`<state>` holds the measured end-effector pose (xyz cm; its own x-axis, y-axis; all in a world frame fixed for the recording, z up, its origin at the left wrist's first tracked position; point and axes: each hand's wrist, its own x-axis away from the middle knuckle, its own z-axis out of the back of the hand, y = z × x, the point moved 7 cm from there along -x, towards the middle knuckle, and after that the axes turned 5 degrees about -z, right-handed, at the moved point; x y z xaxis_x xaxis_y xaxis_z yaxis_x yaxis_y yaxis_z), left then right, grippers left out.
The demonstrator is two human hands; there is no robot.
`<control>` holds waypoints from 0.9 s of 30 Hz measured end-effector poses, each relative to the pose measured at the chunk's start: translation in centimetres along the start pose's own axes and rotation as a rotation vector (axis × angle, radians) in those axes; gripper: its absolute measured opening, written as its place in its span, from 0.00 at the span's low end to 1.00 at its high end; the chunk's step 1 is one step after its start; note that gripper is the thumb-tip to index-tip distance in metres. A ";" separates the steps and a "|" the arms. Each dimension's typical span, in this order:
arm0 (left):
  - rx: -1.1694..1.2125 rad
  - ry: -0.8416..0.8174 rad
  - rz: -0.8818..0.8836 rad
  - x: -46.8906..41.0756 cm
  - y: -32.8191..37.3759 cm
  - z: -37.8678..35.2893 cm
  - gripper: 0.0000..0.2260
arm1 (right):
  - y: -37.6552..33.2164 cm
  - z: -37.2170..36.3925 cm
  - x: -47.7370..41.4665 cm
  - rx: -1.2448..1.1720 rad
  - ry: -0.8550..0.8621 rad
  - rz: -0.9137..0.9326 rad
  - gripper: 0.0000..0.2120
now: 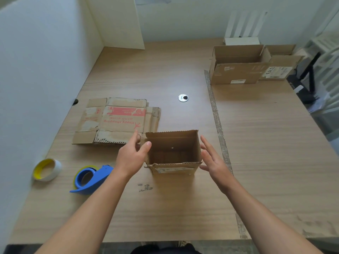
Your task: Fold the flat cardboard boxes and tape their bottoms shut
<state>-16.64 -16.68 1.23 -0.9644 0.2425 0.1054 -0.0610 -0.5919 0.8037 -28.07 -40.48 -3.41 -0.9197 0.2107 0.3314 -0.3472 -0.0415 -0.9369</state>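
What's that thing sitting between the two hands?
A small open-topped cardboard box stands upright on the wooden table, right between the left hand and the right hand. The head camera shows it.

A light wood-grain table (165,213); flattened cardboard boxes (117,121) stacked at its left; a small open box (174,170) upright near the middle; a blue tape dispenser (91,178) and a tape roll (46,169) by the left edge; a large open box (236,74) and a second box (282,68) side by side at far right; a round grommet (183,98) in the top; a worn grey strip (218,125) running front to back.
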 end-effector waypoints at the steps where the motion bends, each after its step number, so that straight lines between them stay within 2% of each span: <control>1: 0.025 0.014 0.002 0.2 -0.1 0.1 0.31 | 0.1 0.1 0.0 0.009 -0.001 0.006 0.31; 9: 0.128 -0.013 -0.031 1.6 -1.1 0.4 0.26 | 0.8 0.7 0.5 0.010 0.001 0.041 0.41; 13: 0.110 -0.135 -0.082 2.8 -1.4 -0.4 0.31 | 1.0 0.6 1.0 0.106 -0.071 0.055 0.35; 15: 0.108 -0.174 -0.102 3.3 -1.4 -1.2 0.30 | 1.1 0.5 0.8 0.109 -0.048 0.059 0.33; 19: 0.103 -0.155 -0.108 3.2 -1.9 -2.1 0.31 | 0.9 0.6 0.2 0.051 0.094 0.048 0.27; 27: 0.012 -0.038 -0.114 2.3 -2.3 -2.2 0.25 | 0.1 0.1 -0.1 0.056 0.172 0.061 0.22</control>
<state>-19.27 -16.40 -1.66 -0.9411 0.3364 0.0348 -0.1664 -0.5501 0.8183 -28.03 -40.58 -3.49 -0.8961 0.3693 0.2460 -0.3059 -0.1124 -0.9454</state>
